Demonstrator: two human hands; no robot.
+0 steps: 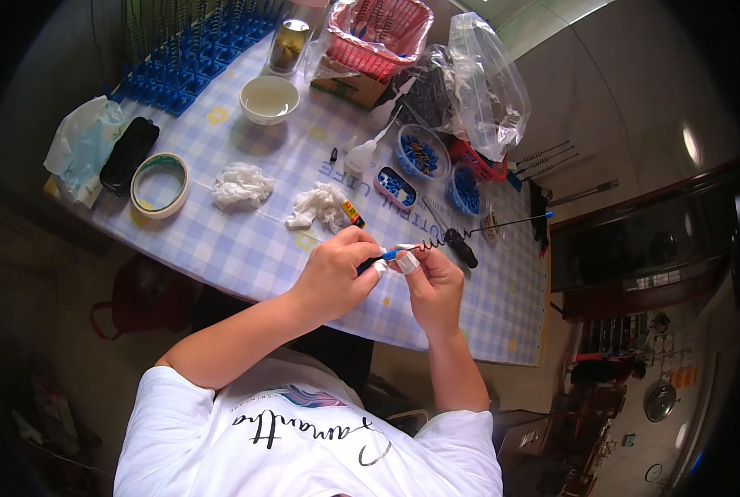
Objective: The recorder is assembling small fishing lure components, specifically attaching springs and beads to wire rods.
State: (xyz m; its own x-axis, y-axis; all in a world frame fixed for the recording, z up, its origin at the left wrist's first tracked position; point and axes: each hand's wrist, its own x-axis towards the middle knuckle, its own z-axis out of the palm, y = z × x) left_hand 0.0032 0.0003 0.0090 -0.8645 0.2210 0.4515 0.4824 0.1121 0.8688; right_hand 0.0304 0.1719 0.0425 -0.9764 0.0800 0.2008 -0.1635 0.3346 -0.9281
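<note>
Both my hands meet over the near edge of a table covered in a blue checked cloth (pixel 246 248). My left hand (pixel 337 269) pinches the blue end piece of a thin wire rod with a coiled spring (pixel 436 240). My right hand (pixel 432 282), with white tape on a fingertip, grips the same rod just beside it. The rod runs to the right and ends in a small blue tip (pixel 548 215).
On the cloth lie two white cloth wads (pixel 241 184), a tape roll (pixel 159 184), a white bowl (pixel 269 98), a black case (pixel 128 153), small tubs of blue parts (pixel 422 153), a pink basket (pixel 378 33), clear plastic bags (pixel 486 79) and a blue rack of springs (pixel 196 58).
</note>
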